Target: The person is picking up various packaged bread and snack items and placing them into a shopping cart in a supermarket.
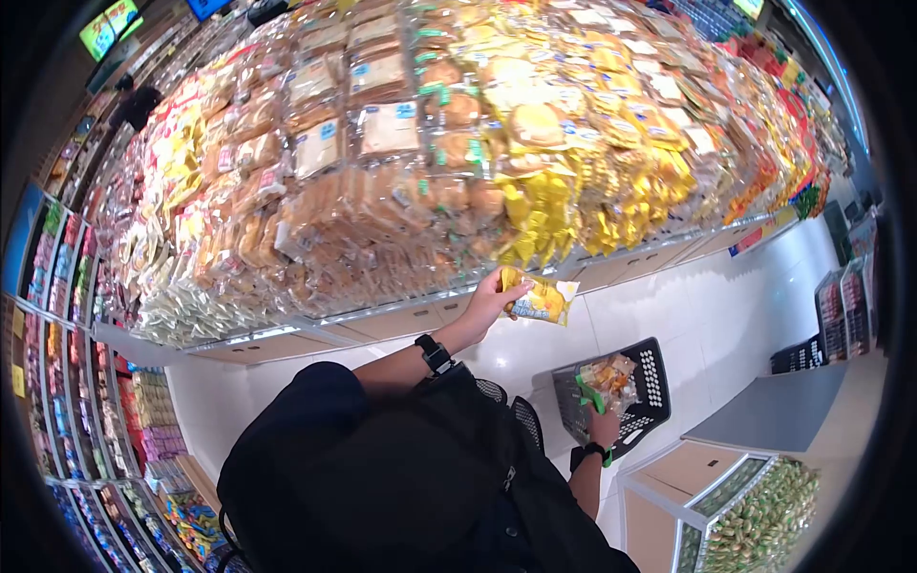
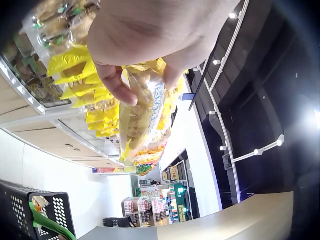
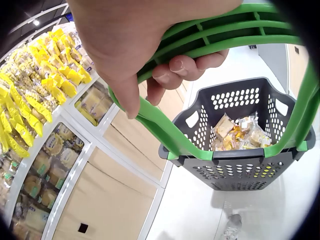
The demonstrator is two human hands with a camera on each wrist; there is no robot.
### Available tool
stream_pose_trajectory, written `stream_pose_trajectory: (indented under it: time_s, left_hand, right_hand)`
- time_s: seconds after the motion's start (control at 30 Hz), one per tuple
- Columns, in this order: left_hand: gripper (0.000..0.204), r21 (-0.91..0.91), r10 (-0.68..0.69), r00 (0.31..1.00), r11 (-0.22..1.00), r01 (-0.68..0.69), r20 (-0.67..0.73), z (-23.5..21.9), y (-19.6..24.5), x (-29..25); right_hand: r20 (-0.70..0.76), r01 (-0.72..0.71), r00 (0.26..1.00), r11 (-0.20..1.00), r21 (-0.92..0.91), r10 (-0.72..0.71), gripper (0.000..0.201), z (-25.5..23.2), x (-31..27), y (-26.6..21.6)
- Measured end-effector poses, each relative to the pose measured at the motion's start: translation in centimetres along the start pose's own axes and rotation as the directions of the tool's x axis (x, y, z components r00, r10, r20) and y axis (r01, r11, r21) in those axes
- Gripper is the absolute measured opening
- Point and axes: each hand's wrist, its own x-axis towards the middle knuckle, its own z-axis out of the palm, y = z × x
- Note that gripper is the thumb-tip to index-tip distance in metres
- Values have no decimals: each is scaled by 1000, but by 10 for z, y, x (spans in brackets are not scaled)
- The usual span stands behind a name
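Observation:
My left hand (image 1: 485,307) pinches a yellow plastic bread packet (image 1: 546,299) by one end, just off the front edge of the display. Printed lettering shows along the packet in the left wrist view, with thumb and fingers on opposite sides. Low at my right side, my right hand (image 1: 602,427) grips the green handle (image 3: 170,134) of a dark grey shopping basket (image 3: 202,112), fingers curled around the bar. Several clear-wrapped bread packets (image 3: 240,134) lie in the bottom of the basket.
A long counter heaped with wrapped breads, including yellow packets (image 1: 540,215), runs in front of me above wooden cabinets (image 1: 406,322). Shelves of packaged goods (image 1: 81,382) stand at left. A bin of green-wrapped items (image 1: 764,516) is at lower right. White tiled floor (image 1: 735,277) lies between.

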Motion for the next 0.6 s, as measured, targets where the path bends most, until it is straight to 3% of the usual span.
stream_pose_trajectory:
  time_s: [0.07,0.17,0.27,0.37,0.47,0.6]
  left_hand:
    - [32,-52,3,1000,999,-4,-17,-39,7,-6]
    - [34,-47,24,1000,999,-24,-8,-94,17,-26]
    - [33,-58,-12,998,998,9,-54,-139,23,-47]
    - [33,-76,8,998,997,-12,-63,-172,36,-67]
    - [32,-115,28,997,993,-36,-70,-197,39,-92]
    - [29,-171,21,996,985,-36,-87,-214,42,-119]
  right_hand:
    - [-55,27,998,999,-27,-28,61,12,-21,-16]
    - [9,28,1000,999,43,-28,52,23,-49,-44]
    - [-28,20,999,1000,-23,-21,45,29,-89,-80]
    - [-5,-38,999,998,-59,38,44,43,-118,-107]
    - [-93,18,996,1000,10,-17,42,54,-156,-129]
    - [-54,58,997,995,86,-53,41,69,-197,-147]
